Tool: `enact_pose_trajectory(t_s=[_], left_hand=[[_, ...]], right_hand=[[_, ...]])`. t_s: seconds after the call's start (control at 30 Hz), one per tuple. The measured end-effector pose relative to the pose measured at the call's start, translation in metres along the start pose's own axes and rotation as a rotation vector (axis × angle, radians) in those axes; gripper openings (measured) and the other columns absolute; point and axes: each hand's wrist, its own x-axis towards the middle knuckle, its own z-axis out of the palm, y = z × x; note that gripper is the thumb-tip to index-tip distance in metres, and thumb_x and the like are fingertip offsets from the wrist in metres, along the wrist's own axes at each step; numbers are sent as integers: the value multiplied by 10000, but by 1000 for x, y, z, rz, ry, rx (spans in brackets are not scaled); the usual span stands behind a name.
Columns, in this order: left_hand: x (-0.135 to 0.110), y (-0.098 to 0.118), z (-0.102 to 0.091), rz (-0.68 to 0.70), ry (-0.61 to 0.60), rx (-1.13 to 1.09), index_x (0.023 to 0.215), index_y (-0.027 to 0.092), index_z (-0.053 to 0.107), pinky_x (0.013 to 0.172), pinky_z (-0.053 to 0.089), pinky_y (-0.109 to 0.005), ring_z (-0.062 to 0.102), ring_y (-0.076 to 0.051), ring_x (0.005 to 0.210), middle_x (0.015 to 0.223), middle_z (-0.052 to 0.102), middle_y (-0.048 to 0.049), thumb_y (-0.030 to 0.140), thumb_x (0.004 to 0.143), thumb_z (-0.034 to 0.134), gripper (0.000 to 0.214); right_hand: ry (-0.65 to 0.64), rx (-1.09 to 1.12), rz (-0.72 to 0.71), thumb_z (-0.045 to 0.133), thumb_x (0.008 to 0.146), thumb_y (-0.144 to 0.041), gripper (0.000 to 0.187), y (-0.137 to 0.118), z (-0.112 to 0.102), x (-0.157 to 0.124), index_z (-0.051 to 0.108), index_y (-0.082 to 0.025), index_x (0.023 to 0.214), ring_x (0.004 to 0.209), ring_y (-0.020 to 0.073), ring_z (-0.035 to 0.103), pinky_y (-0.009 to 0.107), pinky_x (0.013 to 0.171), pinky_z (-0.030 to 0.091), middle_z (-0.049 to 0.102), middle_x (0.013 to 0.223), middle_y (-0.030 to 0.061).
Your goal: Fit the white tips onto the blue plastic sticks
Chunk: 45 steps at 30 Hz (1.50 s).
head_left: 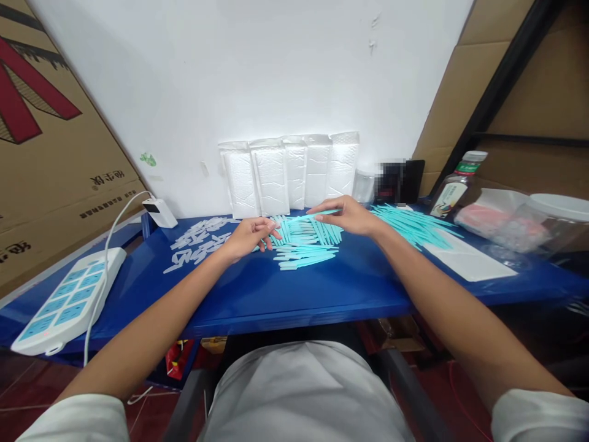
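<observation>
My right hand (345, 215) pinches a slim turquoise stick (329, 212) between thumb and fingers, its tip pointing left. My left hand (256, 236) is closed, thumb against fingertips, beside the middle pile; what it grips, if anything, is too small to name. Under and between both hands lies a middle pile of turquoise sticks (306, 253), several with pale ends. To the right of my right hand, a larger heap of turquoise sticks (409, 226) fans out. Small clear plastic pieces (197, 240) lie scattered left of my left hand.
White padded envelopes (271, 178) lean on the wall behind the blue table (294, 301). A power strip (69, 301) and white charger (160, 212) are left. At right are a white sheet (469, 256), a bottle (455, 187), a pink bag (501, 221) and a clear tub (561, 224).
</observation>
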Motion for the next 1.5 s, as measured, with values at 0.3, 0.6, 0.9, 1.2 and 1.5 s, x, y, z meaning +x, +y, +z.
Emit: enact_pose_trajectory(t_s=[0.3,0.6,0.9,1.2,1.5], left_hand=[[-3,7,4,-56,-22,15,953,136,666,510,468,-244,720,-165,626,1008,787,-156,622,884,692,492],[-2,5,4,-48,-38,25,960,127,672,496,468,-243,727,-168,627,1038,788,-172,614,893,690,492],[-4,2,9,35,-98,76,926,128,677,521,491,-256,730,-187,662,913,786,-144,611,908,675,483],[-2,6,3,146,38,349,893,158,706,582,474,-266,623,-160,641,810,760,-85,624,952,577,487],[-13,25,-69,258,440,1004,965,201,761,690,416,-316,622,-218,733,760,710,-57,573,968,533,437]], right_hand=[[-6,-16,-41,733,876,-525,438,-7,7,0,811,-224,1185,1117,270,674,366,926,547,757,1179,103],[-4,-43,-43,735,872,-528,429,-6,4,0,818,-228,1167,1089,273,675,360,896,532,757,1154,106],[-64,-28,-47,726,880,-486,405,-15,29,0,816,-208,1161,996,241,670,343,820,523,736,1084,105],[-125,-77,65,783,832,-439,369,-11,23,1,831,-193,1102,1028,263,711,362,902,533,797,1099,94],[-236,-264,54,749,851,-394,223,-4,29,0,836,-197,908,867,212,695,301,758,493,807,923,57]])
